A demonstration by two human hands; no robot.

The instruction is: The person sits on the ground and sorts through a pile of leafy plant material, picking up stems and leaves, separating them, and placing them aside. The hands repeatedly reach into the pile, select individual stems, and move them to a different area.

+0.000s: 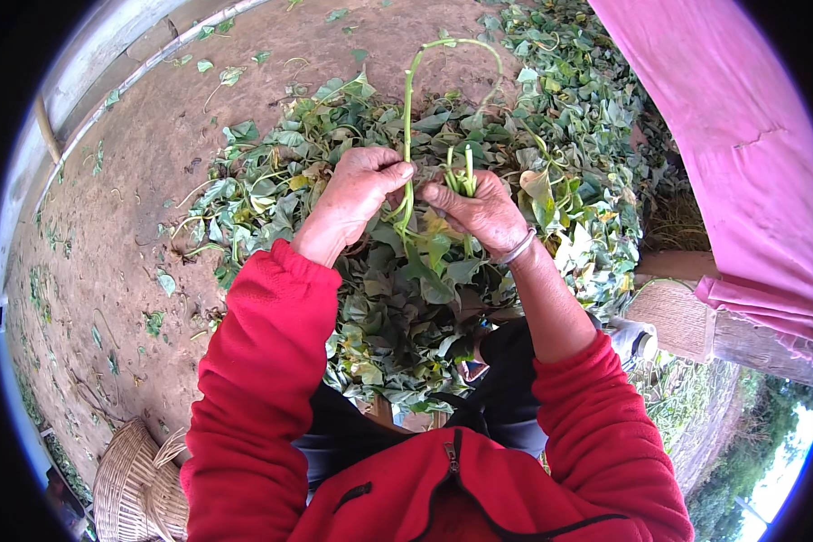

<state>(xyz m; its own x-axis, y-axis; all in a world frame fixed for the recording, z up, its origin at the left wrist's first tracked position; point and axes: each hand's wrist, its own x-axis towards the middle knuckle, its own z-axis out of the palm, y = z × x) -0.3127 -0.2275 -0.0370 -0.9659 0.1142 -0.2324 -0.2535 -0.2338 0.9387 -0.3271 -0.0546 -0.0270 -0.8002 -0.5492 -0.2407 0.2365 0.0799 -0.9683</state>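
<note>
Between thumb and fingers, my left hand pinches a long green vine stem, which rises and arches over to the right. Several short cut stems stand upright in the grip of my right hand, and a metal bangle circles that wrist. The two hands are close together but apart. Below them a heap of green and yellowing vine leaves spreads over the ground up to my legs. Part of the heap lies hidden behind my hands and sleeves.
Pink cloth hangs at the right above a wooden beam. A woven basket stands at the lower left. Loose leaves are scattered on the earthen floor. A pale wall curves along the left.
</note>
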